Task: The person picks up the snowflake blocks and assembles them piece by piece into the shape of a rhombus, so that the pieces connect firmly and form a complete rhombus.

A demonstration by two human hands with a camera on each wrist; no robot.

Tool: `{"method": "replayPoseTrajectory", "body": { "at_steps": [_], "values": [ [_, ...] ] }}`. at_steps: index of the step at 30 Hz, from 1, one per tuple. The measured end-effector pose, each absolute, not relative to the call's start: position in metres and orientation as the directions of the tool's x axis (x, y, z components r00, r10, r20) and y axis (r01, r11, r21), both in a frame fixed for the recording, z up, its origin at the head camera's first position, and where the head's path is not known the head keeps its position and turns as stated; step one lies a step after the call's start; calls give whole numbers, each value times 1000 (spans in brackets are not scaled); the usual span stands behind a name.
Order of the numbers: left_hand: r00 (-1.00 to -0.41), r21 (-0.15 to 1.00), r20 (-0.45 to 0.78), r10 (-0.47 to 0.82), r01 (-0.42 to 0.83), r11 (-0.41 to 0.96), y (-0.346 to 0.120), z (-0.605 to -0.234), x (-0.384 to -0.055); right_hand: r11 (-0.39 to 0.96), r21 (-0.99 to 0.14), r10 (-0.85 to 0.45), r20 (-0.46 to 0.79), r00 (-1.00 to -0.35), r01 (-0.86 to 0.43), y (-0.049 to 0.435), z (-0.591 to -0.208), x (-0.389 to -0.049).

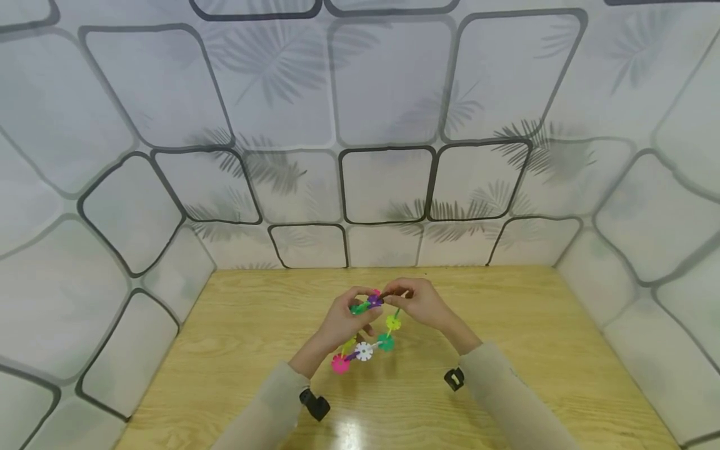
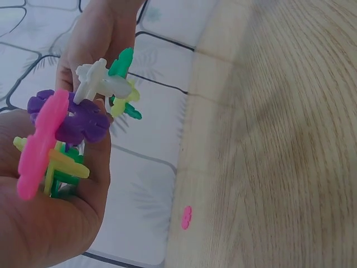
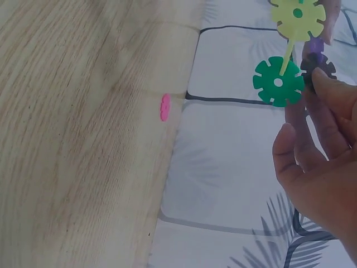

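Note:
A chain of interlocking snowflake discs in pink, white, green, yellow and purple hangs between the hands, with a white disc (image 1: 364, 351) near its lowest part. My left hand (image 1: 349, 319) holds one stretch of it, around a purple disc (image 1: 374, 301). My right hand (image 1: 419, 304) pinches a dark disc (image 3: 322, 66) between thumb and fingers, right against a purple piece. From the right wrist, a green disc (image 3: 278, 82) joined to a yellow one dangles beside those fingers. A pink disc (image 2: 42, 146) of the chain hangs in front of the left palm. Fingers hide part of the chain.
One loose pink disc (image 3: 165, 107) lies on the wooden table (image 1: 236, 375) near its far edge. A patterned wall (image 1: 388, 187) stands along the back and both sides. Each wrist carries a small black camera, such as the left camera (image 1: 316, 404).

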State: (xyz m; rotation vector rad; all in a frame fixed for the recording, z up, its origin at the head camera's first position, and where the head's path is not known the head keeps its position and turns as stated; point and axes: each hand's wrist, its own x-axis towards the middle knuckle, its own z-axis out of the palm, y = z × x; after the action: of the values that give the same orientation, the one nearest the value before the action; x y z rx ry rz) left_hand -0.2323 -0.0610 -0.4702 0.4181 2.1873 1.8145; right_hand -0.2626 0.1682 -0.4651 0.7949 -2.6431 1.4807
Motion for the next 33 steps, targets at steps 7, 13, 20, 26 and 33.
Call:
{"method": "replayPoseTrajectory", "body": {
  "at_steps": [7, 13, 20, 26, 33],
  "values": [
    [-932, 990, -26, 362, 26, 141, -60, -470, -231, 432, -799, -409, 239, -881, -418, 166, -463, -262],
    [-930, 994, -51, 365, -11, 109, -59, -468, -229, 423, -802, -407, 248, -879, -422, 165, -465, -263],
    [-926, 995, -63, 373, -27, 100, -59, -467, -229, 399, -806, -418, 264, -869, -436, 160, -461, -261],
    [-928, 996, -34, 370, 1, 95, -58, -468, -230, 408, -800, -409, 271, -871, -441, 158, -461, -260],
    [-937, 992, 20, 349, 63, 112, -58, -468, -230, 406, -801, -412, 269, -871, -440, 160, -457, -259]
  ]
}}
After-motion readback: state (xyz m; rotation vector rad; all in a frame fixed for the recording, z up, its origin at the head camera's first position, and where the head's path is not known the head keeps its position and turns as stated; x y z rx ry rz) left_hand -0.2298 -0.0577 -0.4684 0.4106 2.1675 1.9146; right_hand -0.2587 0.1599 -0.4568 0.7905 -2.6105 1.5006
